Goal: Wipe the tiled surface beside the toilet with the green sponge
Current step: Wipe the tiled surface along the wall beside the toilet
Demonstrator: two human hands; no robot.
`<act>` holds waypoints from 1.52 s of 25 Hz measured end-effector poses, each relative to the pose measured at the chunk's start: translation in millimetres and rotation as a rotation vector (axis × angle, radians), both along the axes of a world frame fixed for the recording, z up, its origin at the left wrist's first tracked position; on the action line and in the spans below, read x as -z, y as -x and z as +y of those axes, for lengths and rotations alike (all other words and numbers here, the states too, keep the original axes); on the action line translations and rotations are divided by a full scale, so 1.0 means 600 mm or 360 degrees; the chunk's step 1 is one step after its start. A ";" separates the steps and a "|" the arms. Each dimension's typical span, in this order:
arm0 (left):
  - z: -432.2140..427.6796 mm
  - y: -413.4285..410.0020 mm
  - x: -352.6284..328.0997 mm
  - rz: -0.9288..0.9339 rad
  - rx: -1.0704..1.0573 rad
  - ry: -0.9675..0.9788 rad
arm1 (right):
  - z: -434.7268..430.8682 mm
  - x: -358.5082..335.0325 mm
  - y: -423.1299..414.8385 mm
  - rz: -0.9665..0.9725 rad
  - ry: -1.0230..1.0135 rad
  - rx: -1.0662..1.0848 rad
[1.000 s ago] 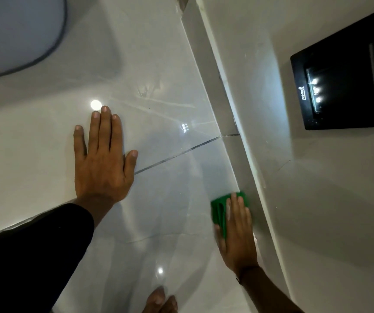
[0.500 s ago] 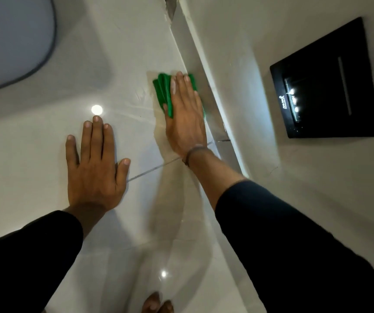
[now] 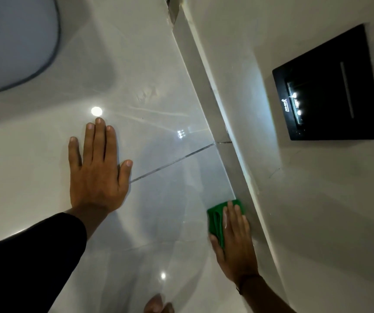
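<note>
The glossy pale tiled surface (image 3: 159, 91) fills the middle of the head view, crossed by a thin grout line. My right hand (image 3: 234, 242) lies flat on the green sponge (image 3: 215, 220), pressing it onto the tile at the lower right, against the grey strip along the wall. Part of the sponge shows left of and above my fingers; the remainder is under my palm. My left hand (image 3: 98, 170) rests flat on the tile at centre left, fingers spread, holding nothing. The toilet lid (image 3: 12, 41) is at the upper left.
A black flush plate (image 3: 330, 91) with small lit spots is set into the white wall (image 3: 317, 211) at the right. A grey skirting strip (image 3: 204, 86) runs diagonally between tile and wall. A bare foot (image 3: 156, 306) shows at the bottom edge.
My right hand slid the sponge along the wall strip: from the near spot up to the far tile half a second ago, then back down to the near right. My left hand stayed planted.
</note>
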State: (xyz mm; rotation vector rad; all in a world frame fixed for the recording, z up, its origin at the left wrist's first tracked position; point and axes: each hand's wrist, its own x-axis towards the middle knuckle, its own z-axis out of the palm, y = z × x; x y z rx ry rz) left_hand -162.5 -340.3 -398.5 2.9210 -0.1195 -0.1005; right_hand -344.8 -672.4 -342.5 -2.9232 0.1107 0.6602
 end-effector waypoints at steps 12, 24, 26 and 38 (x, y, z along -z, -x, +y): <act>0.003 -0.002 0.012 -0.0021 0.0021 -0.0064 | 0.184 0.060 -0.492 -0.0535 -0.0167 -0.0125; 0.004 0.000 0.014 -0.0015 0.0017 -0.0027 | -0.017 -0.006 0.062 0.0086 0.0091 0.0059; 0.003 0.000 0.013 -0.0018 0.0012 -0.0015 | 0.008 -0.001 0.002 -0.0005 -0.0003 0.0008; 0.002 -0.002 0.012 -0.0025 0.0020 -0.0056 | 0.173 0.055 -0.474 -0.0484 -0.0174 -0.0133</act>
